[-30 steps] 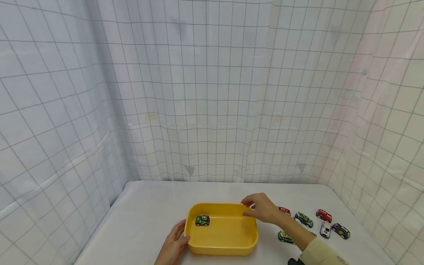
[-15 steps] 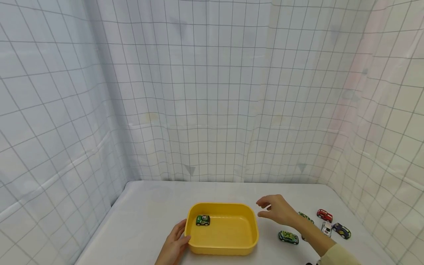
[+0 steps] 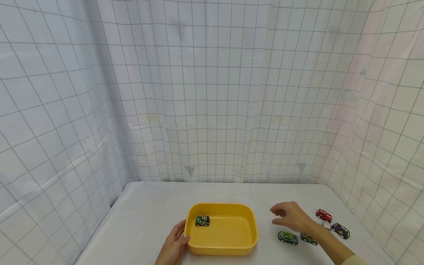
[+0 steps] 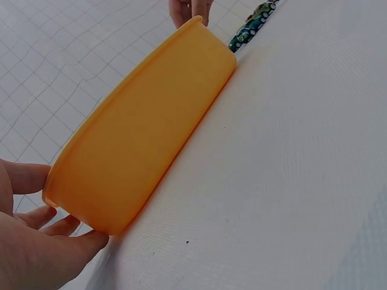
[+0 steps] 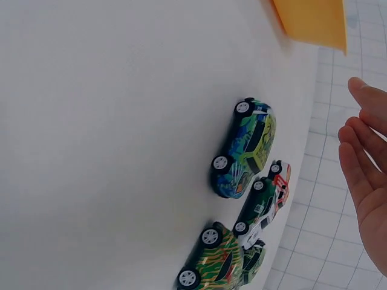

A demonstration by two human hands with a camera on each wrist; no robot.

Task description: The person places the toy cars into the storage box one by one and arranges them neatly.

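Grip of the left hand [image 3: 173, 242] is clamped on the left end of the yellow tray [image 3: 221, 251], thumb at the rim and fingers along the outer wall; this presumably steadies the tray while leaving its inside unobstructed. One green car [image 3: 202, 221] sits inside, toward the far-left corner, with most of the tray floor bare to its right.

The right hand [image 3: 292, 217] hangs above the surface [image 3: 149, 211] with thumb and fingers parted, nothing between them; that rounded shape seems suited to something small. Around it, to the right of the tray, are a yellow-green car [image 3: 288, 237], a striped car [image 3: 309, 239], a red car [image 3: 323, 215], a purple car [image 3: 341, 230] and a partly hidden white car [image 3: 326, 225]. A green-and-white car [image 5: 256, 204] shows in the right wrist view. Their loose cluster probably keeps them within reach of that arm.

Compared with half a second ago, the right hand has shifted rightward, farther from the tray. The left hand, tray and green car look unchanged.
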